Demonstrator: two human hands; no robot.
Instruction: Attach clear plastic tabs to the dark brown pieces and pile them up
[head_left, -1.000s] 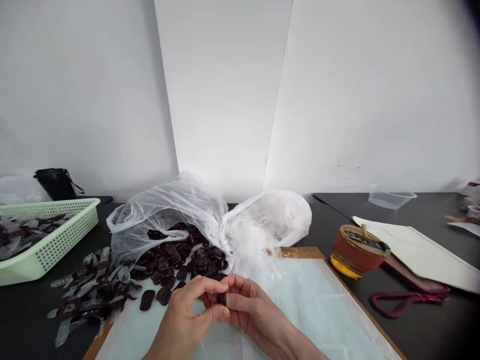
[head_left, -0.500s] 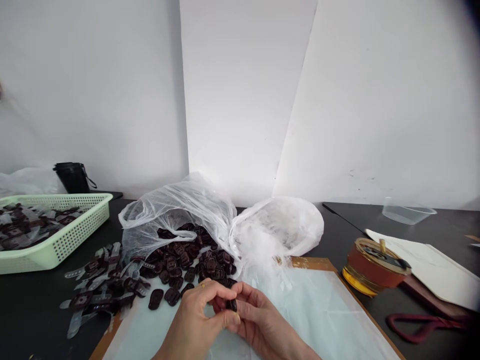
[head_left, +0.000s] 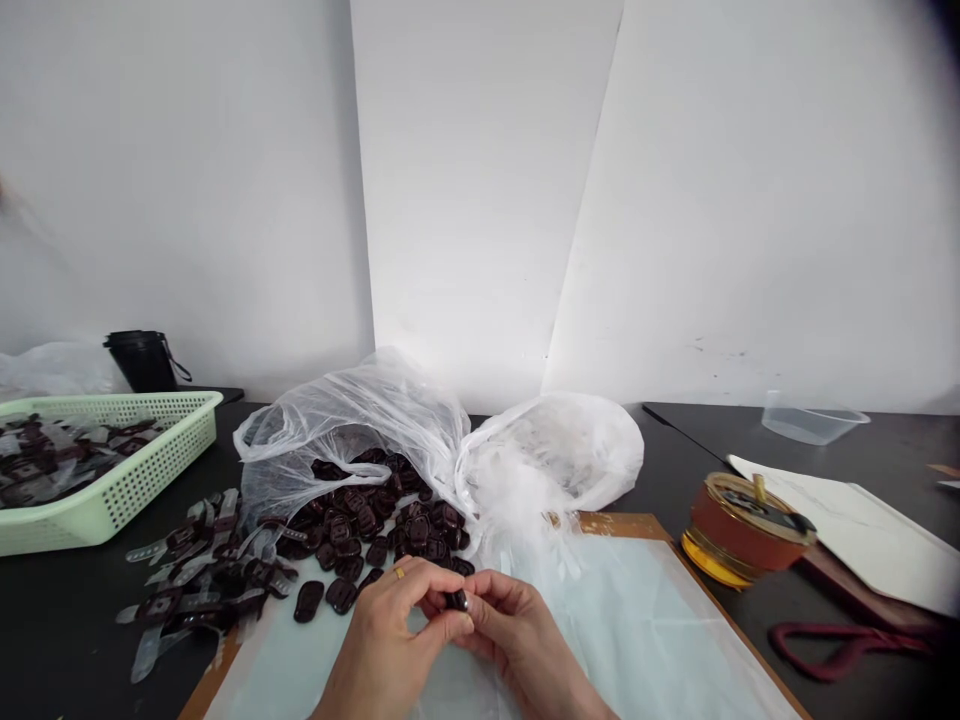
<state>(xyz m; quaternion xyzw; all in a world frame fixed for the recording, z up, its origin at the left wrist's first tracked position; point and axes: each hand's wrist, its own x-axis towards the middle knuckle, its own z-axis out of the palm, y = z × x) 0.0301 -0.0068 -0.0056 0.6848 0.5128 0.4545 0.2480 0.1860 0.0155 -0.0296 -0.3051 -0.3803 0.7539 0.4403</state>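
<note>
Between the fingertips of both hands sits a small dark brown, glossy plastic piece (head_left: 456, 600), mostly covered by the fingers. My left hand (head_left: 394, 630), with a ring on one finger, pinches it from the left. From the other side my right hand (head_left: 521, 635) closes on the same piece with thumb and fingers. Just beyond the hands lies a heap of similar dark oval pieces (head_left: 352, 530), spilling out of a clear plastic bag (head_left: 360, 395). To the left is a pile of dark pieces fitted with clear perforated straps (head_left: 202, 580).
A pale green basket (head_left: 157, 455) of strapped pieces stands at left, a black cup (head_left: 142, 360) behind it. A white bag of clear strips (head_left: 555, 455) lies beyond the light sheet (head_left: 652, 620). At right are an amber round container (head_left: 742, 530), red-handled scissors (head_left: 825, 650) and a clear tub (head_left: 814, 420).
The dark piece has turned between my fingertips, from upright to lying more level. Both hands stay in nearly the same place, and the view has shifted slightly.
</note>
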